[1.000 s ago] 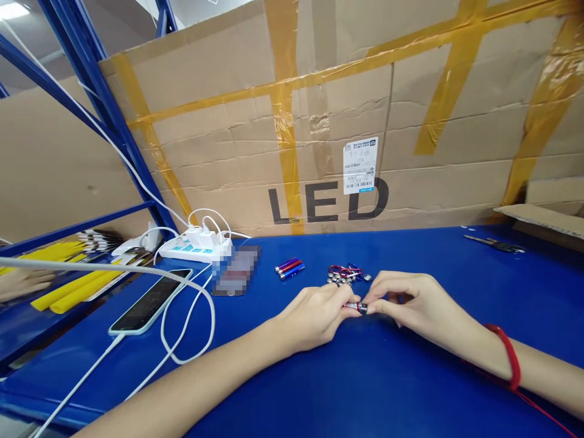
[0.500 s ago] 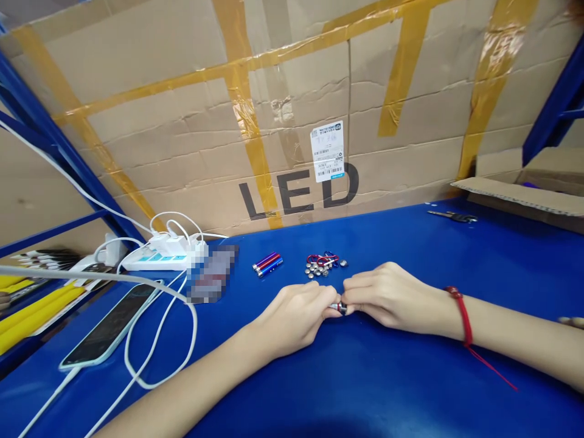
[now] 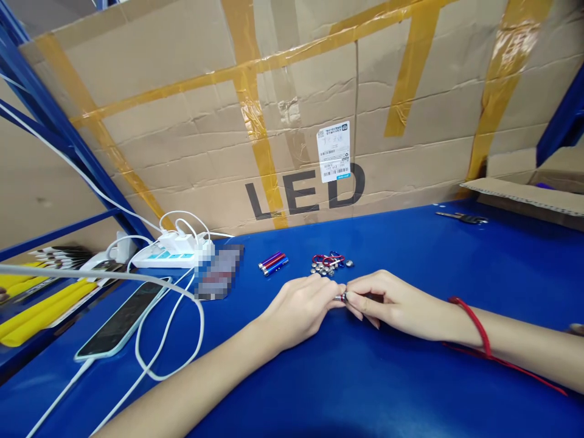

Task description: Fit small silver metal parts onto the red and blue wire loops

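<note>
My left hand [image 3: 301,307] and my right hand [image 3: 387,301] meet over the blue tabletop [image 3: 410,377], both pinching one small metal cylinder [image 3: 340,297], a mini flashlight mostly hidden by the fingertips. My right wrist wears a red string bracelet [image 3: 474,322]. Just behind the hands lie a heap of small silver button cells with red and blue clips [image 3: 329,264]. Three small coloured flashlights [image 3: 272,263], purple, red and blue, lie side by side to the left of the heap.
A large taped cardboard box marked LED [image 3: 310,140] stands along the back. At left are a white power strip [image 3: 171,254], a phone on a white cable [image 3: 121,319], and yellow items on a lower shelf [image 3: 31,313]. An open carton [image 3: 533,191] and a key [image 3: 460,217] sit at right.
The view swung right and then steadied. Both hands stayed together on the small cylinder, and the fingers shifted slightly around it.
</note>
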A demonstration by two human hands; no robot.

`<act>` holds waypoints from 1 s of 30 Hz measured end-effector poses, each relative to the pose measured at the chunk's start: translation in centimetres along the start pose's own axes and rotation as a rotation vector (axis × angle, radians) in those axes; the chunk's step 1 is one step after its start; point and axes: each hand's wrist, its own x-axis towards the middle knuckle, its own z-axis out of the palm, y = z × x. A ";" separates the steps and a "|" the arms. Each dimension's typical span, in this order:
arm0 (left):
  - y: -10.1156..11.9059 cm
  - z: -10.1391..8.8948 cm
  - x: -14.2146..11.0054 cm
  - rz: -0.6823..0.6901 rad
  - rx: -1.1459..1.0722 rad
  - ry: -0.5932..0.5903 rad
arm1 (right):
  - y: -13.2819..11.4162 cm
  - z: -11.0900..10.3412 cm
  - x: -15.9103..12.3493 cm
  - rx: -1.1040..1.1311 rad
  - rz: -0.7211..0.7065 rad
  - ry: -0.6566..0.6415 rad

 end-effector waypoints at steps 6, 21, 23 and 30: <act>0.2 -0.3 0.1 -0.064 -0.036 -0.023 | 0.0 -0.2 0.1 -0.001 -0.027 0.026; 0.2 -0.3 0.3 -0.188 -0.030 -0.204 | 0.4 -0.2 0.3 -0.144 -0.079 0.114; 0.2 -0.3 0.4 -0.212 -0.021 -0.207 | 0.3 -0.2 0.3 -0.176 -0.092 0.144; 0.3 -0.4 0.3 -0.305 0.015 -0.201 | 0.9 -0.5 0.5 -0.398 -0.226 0.304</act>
